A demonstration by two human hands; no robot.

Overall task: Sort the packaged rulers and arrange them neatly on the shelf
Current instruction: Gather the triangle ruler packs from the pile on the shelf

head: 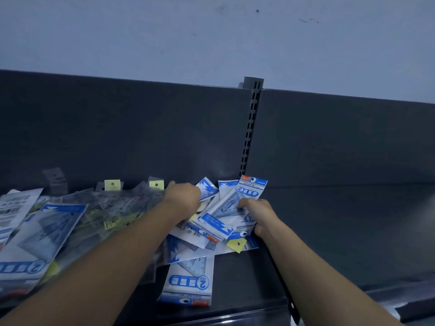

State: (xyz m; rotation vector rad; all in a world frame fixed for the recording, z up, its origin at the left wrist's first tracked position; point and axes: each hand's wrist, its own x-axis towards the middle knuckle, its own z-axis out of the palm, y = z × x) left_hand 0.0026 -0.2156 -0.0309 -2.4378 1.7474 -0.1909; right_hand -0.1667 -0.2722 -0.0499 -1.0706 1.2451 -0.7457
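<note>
The ruler packets point(213, 225) at the back of the shelf point(329, 231) look light, flat and slippery, so the right hand point(257, 216) grips them by the edge, while I cannot tell the grip of the blurred left hand point(182, 196).

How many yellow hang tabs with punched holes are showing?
3 tabs: two against the back panel, left of the left hand; one in the pile below the right hand. Others may be buried.

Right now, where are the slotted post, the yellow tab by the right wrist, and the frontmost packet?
slotted post point(250, 128): head view, mid-length.
yellow tab point(233, 245): head view, beside its hole.
frontmost packet point(188, 282): head view, blue label.
</note>
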